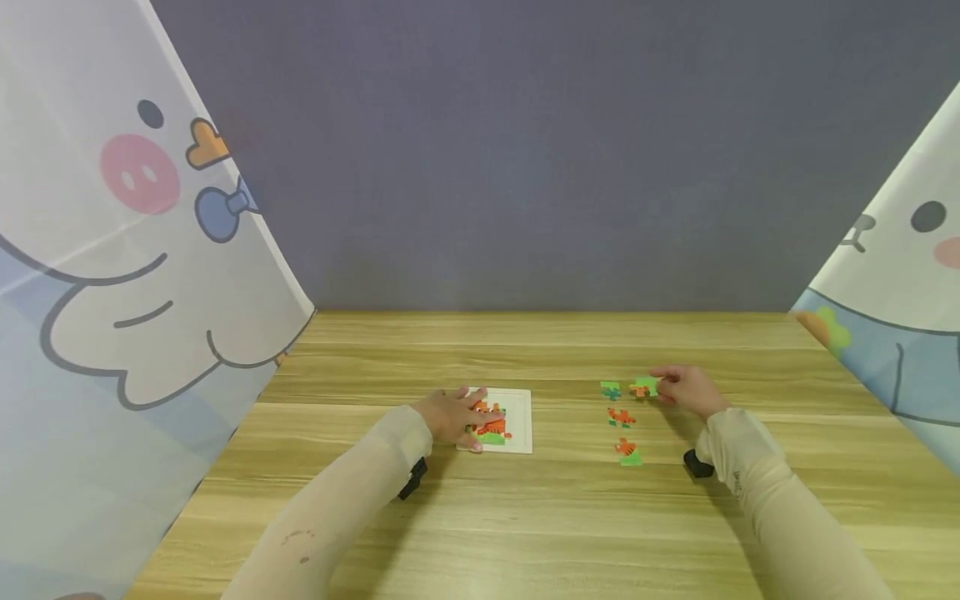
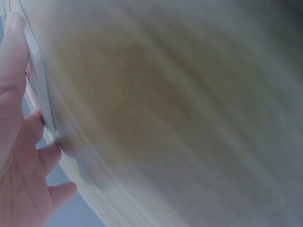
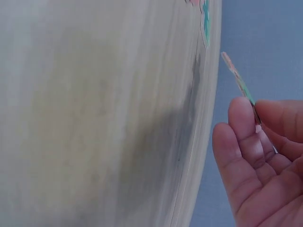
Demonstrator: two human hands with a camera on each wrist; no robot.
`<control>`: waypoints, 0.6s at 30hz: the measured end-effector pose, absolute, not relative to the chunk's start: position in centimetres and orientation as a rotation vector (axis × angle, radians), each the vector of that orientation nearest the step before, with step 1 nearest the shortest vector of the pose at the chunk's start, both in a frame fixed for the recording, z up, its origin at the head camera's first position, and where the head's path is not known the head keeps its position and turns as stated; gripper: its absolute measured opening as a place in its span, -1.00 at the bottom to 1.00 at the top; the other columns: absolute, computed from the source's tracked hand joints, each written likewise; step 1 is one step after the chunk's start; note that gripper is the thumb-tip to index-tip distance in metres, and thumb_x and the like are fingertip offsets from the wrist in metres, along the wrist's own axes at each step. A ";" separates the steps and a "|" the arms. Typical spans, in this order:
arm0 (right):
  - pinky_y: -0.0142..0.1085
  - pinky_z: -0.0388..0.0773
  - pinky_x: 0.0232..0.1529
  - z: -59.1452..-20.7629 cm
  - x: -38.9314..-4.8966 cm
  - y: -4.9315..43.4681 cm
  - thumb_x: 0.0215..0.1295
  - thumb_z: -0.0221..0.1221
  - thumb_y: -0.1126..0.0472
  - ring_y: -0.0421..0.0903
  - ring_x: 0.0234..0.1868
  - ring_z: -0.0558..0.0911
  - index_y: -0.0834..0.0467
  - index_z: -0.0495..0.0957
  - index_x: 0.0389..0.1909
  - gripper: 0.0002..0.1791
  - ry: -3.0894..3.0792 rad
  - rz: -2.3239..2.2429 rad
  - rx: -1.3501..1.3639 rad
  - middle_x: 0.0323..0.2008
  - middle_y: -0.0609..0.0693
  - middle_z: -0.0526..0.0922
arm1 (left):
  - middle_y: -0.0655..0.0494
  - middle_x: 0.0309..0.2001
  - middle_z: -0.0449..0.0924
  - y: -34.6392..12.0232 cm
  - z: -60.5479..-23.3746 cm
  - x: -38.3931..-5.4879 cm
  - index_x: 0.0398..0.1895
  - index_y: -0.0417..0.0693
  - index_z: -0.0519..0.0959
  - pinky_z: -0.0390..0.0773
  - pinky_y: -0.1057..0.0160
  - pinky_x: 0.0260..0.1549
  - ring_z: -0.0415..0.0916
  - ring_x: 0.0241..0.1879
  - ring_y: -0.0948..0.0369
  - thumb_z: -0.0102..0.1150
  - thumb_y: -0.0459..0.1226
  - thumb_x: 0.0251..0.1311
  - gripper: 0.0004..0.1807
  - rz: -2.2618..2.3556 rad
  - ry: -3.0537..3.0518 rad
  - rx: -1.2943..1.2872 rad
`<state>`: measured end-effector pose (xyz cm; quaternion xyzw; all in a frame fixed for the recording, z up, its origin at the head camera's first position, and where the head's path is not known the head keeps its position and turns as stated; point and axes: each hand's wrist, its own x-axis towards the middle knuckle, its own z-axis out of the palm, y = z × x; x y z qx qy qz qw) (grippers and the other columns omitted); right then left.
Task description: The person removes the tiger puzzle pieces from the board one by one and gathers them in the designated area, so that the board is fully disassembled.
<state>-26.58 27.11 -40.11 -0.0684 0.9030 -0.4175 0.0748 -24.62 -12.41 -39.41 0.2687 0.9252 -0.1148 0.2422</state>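
Filling lower frame: wood counter (image 1: 570, 517). White puzzle tray (image 1: 520, 425) sits lower center; left hand (image 1: 450, 416) rests on it, fingers extended. Right hand (image 1: 688, 390), lower right, pinches green-orange piece (image 1: 646, 384). Three loose pieces (image 1: 621, 417) lie left and lower left of that.

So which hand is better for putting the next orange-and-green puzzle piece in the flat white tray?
Probably the right hand: it pinches an orange-and-green puzzle piece above the wooden table. The left hand lies spread over the tray, pinching nothing visible.
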 end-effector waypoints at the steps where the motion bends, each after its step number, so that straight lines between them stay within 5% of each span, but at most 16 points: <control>1: -0.36 0.53 -0.34 -40.1 -26.6 27.2 0.40 -0.04 0.43 -0.18 -0.47 0.50 0.62 0.35 0.21 -0.56 2.703 -1.248 -0.202 -0.53 -0.04 0.58 | 0.22 0.62 -0.31 -12.4 -39.5 -24.6 0.56 0.63 -0.06 0.02 -0.07 0.47 -0.23 0.58 0.07 -0.05 0.25 0.29 -0.21 -0.310 2.529 0.730; 6: -0.29 0.57 -0.26 -40.1 -26.8 27.5 0.44 -0.07 0.42 -0.18 -0.42 0.56 0.60 0.34 0.24 -0.56 2.692 -1.185 -0.184 -0.43 0.01 0.65 | 0.23 0.62 -0.31 -12.5 -39.5 -24.5 0.55 0.65 -0.04 0.00 -0.08 0.47 -0.24 0.58 0.07 -0.02 0.24 0.28 -0.21 -0.270 2.532 0.715; 13: -0.22 0.66 -0.23 -39.9 -27.0 27.9 0.45 -0.07 0.44 -0.19 -0.34 0.64 0.65 0.30 0.24 -0.56 2.664 -1.168 -0.182 -0.09 0.41 0.64 | 0.21 0.62 -0.30 -12.7 -39.4 -24.5 0.56 0.62 -0.02 -0.01 -0.10 0.47 -0.23 0.58 0.07 -0.01 0.22 0.27 -0.21 -0.246 2.540 0.726; 18: -0.26 0.64 -0.29 -39.9 -27.3 27.9 0.43 -0.05 0.46 -0.19 -0.37 0.63 0.65 0.30 0.23 -0.56 2.653 -1.153 -0.167 -0.10 0.41 0.63 | 0.22 0.62 -0.30 -12.5 -39.3 -24.5 0.55 0.63 -0.03 0.01 -0.09 0.47 -0.22 0.58 0.08 -0.01 0.23 0.26 -0.21 -0.266 2.542 0.724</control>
